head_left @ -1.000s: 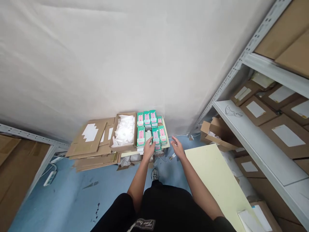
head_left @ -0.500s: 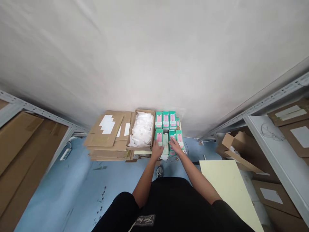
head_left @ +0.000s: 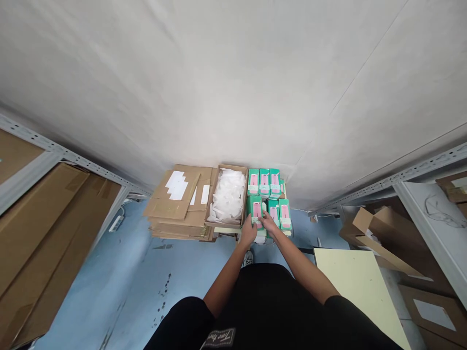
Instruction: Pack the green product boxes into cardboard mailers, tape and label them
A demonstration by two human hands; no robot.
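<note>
Between my two hands is a green box with a pink panel [head_left: 257, 209], raised a little above the others in the front row. My left hand [head_left: 248, 230] is closed on its lower left side. At its lower right edge my right hand [head_left: 269, 223] grips it with bent fingers. More green-and-pink boxes [head_left: 264, 181] stand in a back row against the wall, and another box [head_left: 285, 214] sits at the front right. A pale box partly shows behind the held one.
Left of the boxes stands an open carton [head_left: 242, 197] of white wrapping pieces. Beside it lies a stack of flattened cardboard [head_left: 168, 209]. Metal shelving [head_left: 47, 143] with cartons rises at both sides. A pale yellow tabletop [head_left: 359, 287] is at lower right.
My hands have come together on one front box and lifted it slightly; my right hand has moved left to it. The view has shifted, so the scene appears further right.
</note>
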